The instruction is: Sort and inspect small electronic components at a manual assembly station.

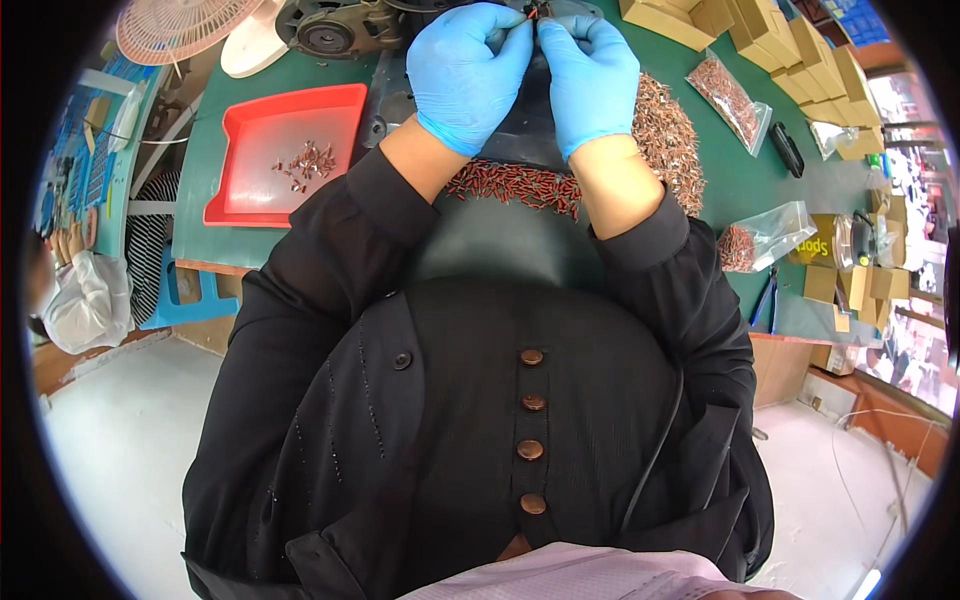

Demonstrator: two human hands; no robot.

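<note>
Both my hands wear blue gloves and meet at the top of the view. My left hand [465,75] and my right hand [590,80] pinch one small reddish-brown part [533,14] between their fingertips, above a dark machine base [520,130]. A row of the same small reddish parts [515,185] lies on the green table just below my wrists. A larger heap of them [665,135] spreads to the right of my right hand. My black sleeves cover both forearms.
A red tray [250,190] holding a few parts sits at left. Clear bags of parts [730,95] lie at right beside cardboard boxes [790,50]. A fan grille [170,30] and motor [335,30] are top left. Blue-handled pliers [765,300] rest at the table edge. Another person [80,300] sits far left.
</note>
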